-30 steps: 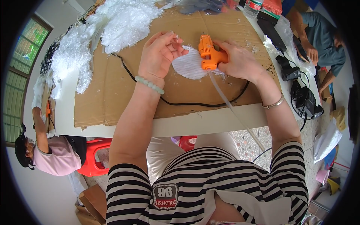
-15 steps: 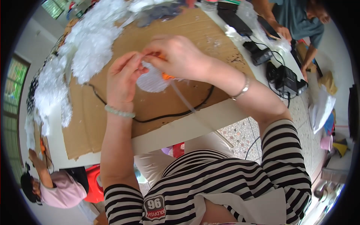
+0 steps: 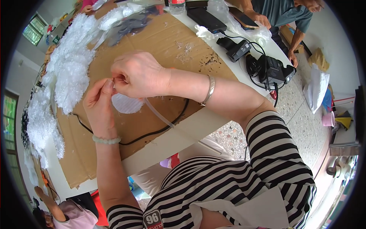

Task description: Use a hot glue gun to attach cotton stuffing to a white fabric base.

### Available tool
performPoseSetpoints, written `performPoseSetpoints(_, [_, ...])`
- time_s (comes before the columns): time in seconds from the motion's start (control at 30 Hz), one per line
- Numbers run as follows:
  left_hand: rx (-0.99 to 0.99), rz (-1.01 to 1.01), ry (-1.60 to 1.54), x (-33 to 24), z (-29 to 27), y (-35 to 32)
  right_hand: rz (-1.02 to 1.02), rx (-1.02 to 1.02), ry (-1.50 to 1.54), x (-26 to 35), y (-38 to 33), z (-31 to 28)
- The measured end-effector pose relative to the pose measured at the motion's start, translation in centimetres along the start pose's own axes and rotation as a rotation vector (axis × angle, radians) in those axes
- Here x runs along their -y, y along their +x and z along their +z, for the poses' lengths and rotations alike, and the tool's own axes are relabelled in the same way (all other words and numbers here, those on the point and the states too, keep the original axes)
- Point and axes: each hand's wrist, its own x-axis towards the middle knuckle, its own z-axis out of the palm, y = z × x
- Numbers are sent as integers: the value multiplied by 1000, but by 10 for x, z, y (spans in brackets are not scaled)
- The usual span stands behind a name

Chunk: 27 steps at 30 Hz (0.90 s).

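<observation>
Both of my hands meet over the cardboard, fingertips close together. My left hand (image 3: 100, 105) pinches with thumb and forefinger at something too small to make out. Curled beside it, my right hand (image 3: 141, 74) has its fingers closed, and whatever is in them is hidden. Just below the right hand shows a white, rounded piece with a fine ribbed texture (image 3: 127, 104), its upper part covered. I cannot tell whether it hangs from the fingers or lies on the board. A pale translucent strip (image 3: 157, 111) runs from near it toward the table's front edge.
A black cable (image 3: 152, 131) curves over the cardboard sheet (image 3: 167, 45). White shredded tinsel-like bundles (image 3: 72, 72) are heaped at left. Chargers (image 3: 270, 70), phone (image 3: 243, 17) and bottle (image 3: 177, 6) line the right and far edge. Co-workers sit at upper right and lower left.
The view has shifted, so my hands and the table appear lower and further left. My right hand has rolled into a tighter curl, and the orange thing at it no longer shows.
</observation>
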Motion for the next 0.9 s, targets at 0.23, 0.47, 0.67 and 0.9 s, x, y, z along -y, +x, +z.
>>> performPoseSetpoints(0.23, [-71,344,389,-9,18,-4,-29,-53,-59,2,2,-4])
performPoseSetpoints(0.47, [-236,444,503,-16,6,-1,65,-94,-142,-26,-3,-18])
performPoseSetpoints(0.67, [-89,-118,-476,1,-18,9,394,-88,61,-56,-1,-28])
performPoseSetpoints(0.9, [-22,-144,-595,3,-24,10,563,-60,468,-50,8,-34])
